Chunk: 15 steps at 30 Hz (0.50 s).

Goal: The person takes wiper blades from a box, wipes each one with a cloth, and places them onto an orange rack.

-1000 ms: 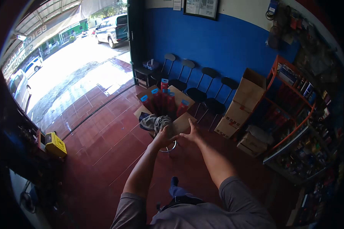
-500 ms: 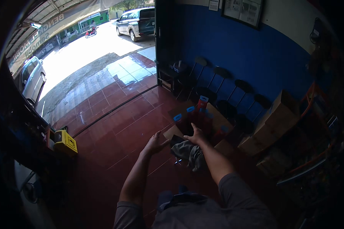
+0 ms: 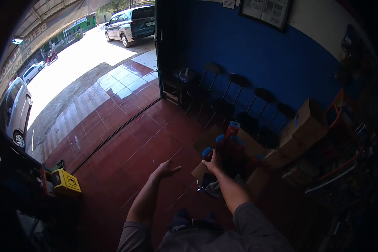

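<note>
My right hand (image 3: 213,163) is at the nearest red package with a blue top (image 3: 206,153), thumb on one side and fingers on the other. Behind it, more red packages with blue tops (image 3: 233,129) stand upright in an open cardboard box (image 3: 199,171). Over the box's near side hangs a dark grey cloth (image 3: 213,189), partly hidden by my right forearm. To the left, my left hand (image 3: 166,169) is held in the air above the floor, fingers stretched out and holding nothing.
Black folding chairs (image 3: 222,107) line the blue wall. Stacked cardboard boxes (image 3: 300,130) stand at the right beside an orange-framed rack (image 3: 338,111). A yellow box (image 3: 67,182) sits at the left. Cars (image 3: 132,25) are parked outside the open doorway.
My right hand has moved from above the cloth to the nearest red package. My left hand stays open, now farther from the box. The view has turned, and the motorbike outside has moved left.
</note>
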Tool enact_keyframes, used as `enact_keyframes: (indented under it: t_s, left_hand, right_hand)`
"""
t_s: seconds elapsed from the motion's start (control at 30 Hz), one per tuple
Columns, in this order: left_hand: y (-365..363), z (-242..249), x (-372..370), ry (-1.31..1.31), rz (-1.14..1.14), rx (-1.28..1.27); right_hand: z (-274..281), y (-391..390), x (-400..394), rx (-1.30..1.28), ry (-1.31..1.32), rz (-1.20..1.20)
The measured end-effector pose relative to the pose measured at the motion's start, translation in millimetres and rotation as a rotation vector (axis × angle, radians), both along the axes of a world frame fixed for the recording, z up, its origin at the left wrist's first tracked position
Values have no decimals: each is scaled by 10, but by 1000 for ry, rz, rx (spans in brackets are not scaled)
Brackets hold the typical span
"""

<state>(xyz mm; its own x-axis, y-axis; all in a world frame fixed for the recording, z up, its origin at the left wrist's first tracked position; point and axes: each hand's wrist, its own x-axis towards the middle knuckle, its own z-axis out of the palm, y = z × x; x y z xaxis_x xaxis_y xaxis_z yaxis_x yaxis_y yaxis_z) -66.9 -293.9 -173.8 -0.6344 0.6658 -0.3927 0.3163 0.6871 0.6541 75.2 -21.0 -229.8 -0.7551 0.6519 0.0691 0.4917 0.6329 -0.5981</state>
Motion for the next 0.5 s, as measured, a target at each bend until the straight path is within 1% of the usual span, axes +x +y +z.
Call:
enact_keyframes:
  t_s: [0.03, 0.1, 0.13, 0.17, 0.2, 0.23, 0.27, 0.3, 0.33, 0.37, 0.4, 0.43, 0.5]
  left_hand:
    - [168, 38, -59, 1, -23, 5]
    - [445, 74, -111, -22, -131, 65]
    - [609, 3, -160, 91, -237, 112]
    - [754, 17, -152, 81, -271, 111]
    - [927, 75, -136, 81, -308, 230]
    - [1128, 137, -107, 80, -344, 353]
    - [1349, 174, -43, 70, -379, 356]
    - [1580, 192, 42, 153, -446, 429]
    - [1772, 216, 152, 234, -509, 502]
    - [1919, 261, 280, 224, -537, 508]
    - [2033, 332, 414, 163, -472, 582]
    - [2136, 390, 515, 102, -401, 654]
    - [2384, 530, 601, 127, -472, 681]
  right_hand:
    - [-1, -16, 32, 14, 90, 23]
    - [49, 9, 54, -29, 61, 27]
    - [173, 21, 88, -29, 56, -4]
    - [405, 7, 141, 97, 181, -11]
    - [597, 33, 151, 226, 304, -18]
    - [743, 148, 101, 187, 276, -34]
    - [927, 305, 35, 149, 250, -49]
    - [1403, 337, 22, 206, 235, -69]
    - [1692, 470, -63, 215, 311, -110]
    - [2241, 451, -47, 168, 411, -76]
    - [2486, 563, -93, 241, 489, -84]
    - [2777, 611, -68, 233, 486, -59]
    - [3069, 649, 30, 295, 507, -121]
